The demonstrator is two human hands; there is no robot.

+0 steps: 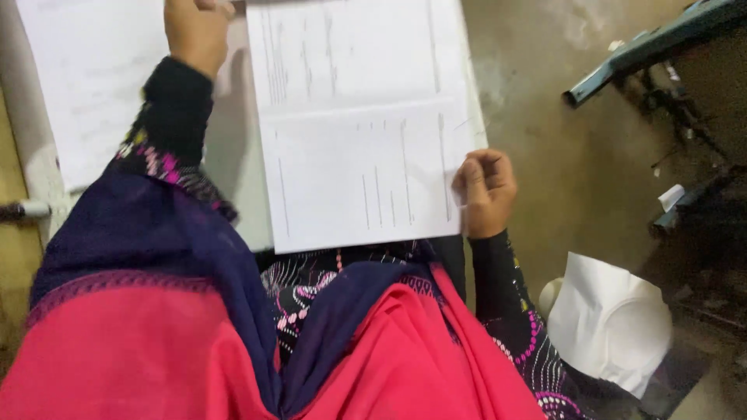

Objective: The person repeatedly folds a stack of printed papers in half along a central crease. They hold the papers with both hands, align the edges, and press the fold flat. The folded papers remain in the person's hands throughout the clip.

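Observation:
A white printed sheet [362, 124] with faint lines and a fold across its middle lies on a white table [233, 163], its near edge hanging over the table toward me. My right hand [486, 190] pinches the sheet's lower right edge with curled fingers. My left hand [196, 31] rests at the top of the view, fingers bent, on the table between this sheet and another white sheet [93, 78] to the left; whether it grips anything I cannot tell. Both arms wear dark patterned sleeves.
Pink and dark blue cloth [156, 334] covers my lap in the foreground. A white moulded object [611, 319] lies on the concrete floor at the right. A dark metal frame [661, 39] stands at the upper right. A marker-like item [27, 208] sits at the left edge.

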